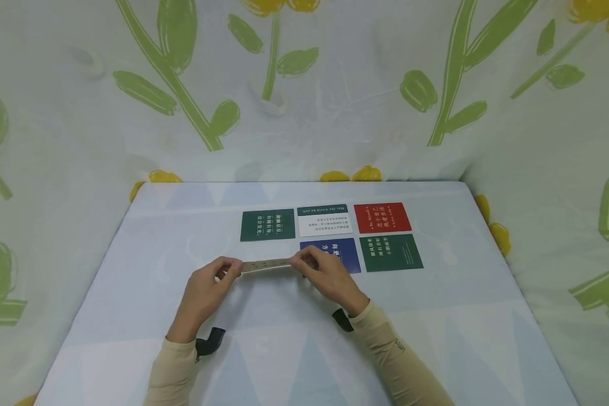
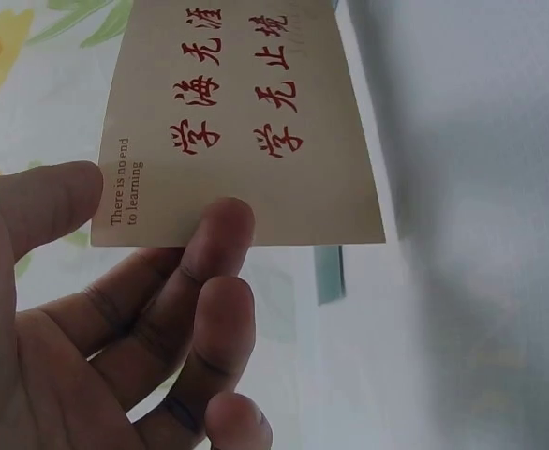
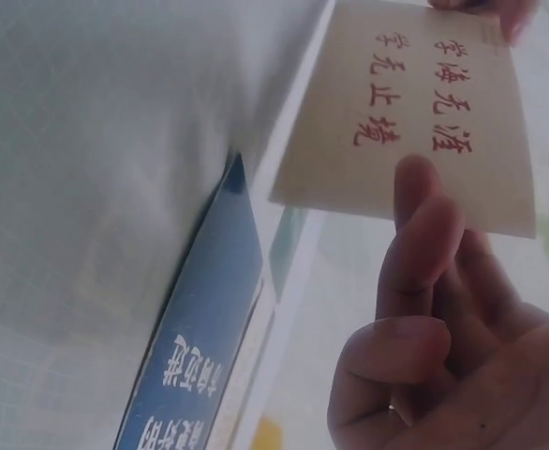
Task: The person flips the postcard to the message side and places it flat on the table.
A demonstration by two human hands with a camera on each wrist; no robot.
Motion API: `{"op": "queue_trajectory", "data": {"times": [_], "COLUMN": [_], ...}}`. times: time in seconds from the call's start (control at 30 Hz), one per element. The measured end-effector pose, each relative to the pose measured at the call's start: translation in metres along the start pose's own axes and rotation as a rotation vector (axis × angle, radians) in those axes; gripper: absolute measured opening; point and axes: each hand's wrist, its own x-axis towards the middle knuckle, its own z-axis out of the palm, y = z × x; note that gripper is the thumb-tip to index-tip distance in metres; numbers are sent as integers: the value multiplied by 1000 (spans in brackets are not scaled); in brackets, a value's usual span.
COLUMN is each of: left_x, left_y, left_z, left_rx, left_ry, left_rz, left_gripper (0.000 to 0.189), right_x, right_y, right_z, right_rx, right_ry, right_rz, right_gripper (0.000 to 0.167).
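A beige card (image 1: 266, 265) with red Chinese characters is held up over the table between both hands. My left hand (image 1: 205, 287) pinches its left end; in the left wrist view the thumb lies at one edge and the fingertips press the printed face (image 2: 246, 112). At the opposite end my right hand (image 1: 332, 279) grips the card, its fingers against the lettered side in the right wrist view. Just beyond that hand, and partly covered by it, lies a blue card (image 1: 347, 256) with white characters.
Behind the hands, more cards lie flat in rows: a dark green one (image 1: 268, 232), a white-and-green one (image 1: 325, 225), a red one (image 1: 383, 218) and another green one (image 1: 401, 254). The pale table (image 1: 132, 282) meets a flower-printed cloth (image 1: 335, 135) at the back and sides.
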Motion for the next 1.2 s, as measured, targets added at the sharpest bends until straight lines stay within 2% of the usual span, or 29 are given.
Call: {"op": "queue_trajectory", "data": {"times": [0.2, 0.37, 0.47, 0.6, 0.7, 0.8, 1.03, 1.2], "left_x": [-3, -6, -7, -8, -8, -10, -12, -10], "left_y": [-1, -5, -8, -12, -15, -18, -18, -19], "left_z": [-1, 0, 1, 3, 6, 8, 13, 15], "left_rx": [8, 27, 69, 126, 158, 182, 229, 240], "left_ry": [-12, -5, 0, 18, 30, 29, -9, -13], "left_rz": [53, 106, 167, 280, 327, 327, 251, 259], "left_gripper": [34, 32, 34, 35, 35, 35, 31, 30], "right_x": [0, 0, 0, 0, 0, -1, -2, 0], "right_y": [3, 6, 7, 10, 12, 12, 12, 12], "right_z": [3, 5, 6, 9, 10, 13, 18, 19], "right_rx": [-8, -42, -76, -130, -186, -241, -299, -343], "right_ry": [2, -2, -6, -16, -22, -33, -69, -59], "right_rz": [-40, -59, -70, -76, -87, -97, -85, -96], "right_gripper": [32, 33, 33, 32, 33, 33, 32, 31]}}
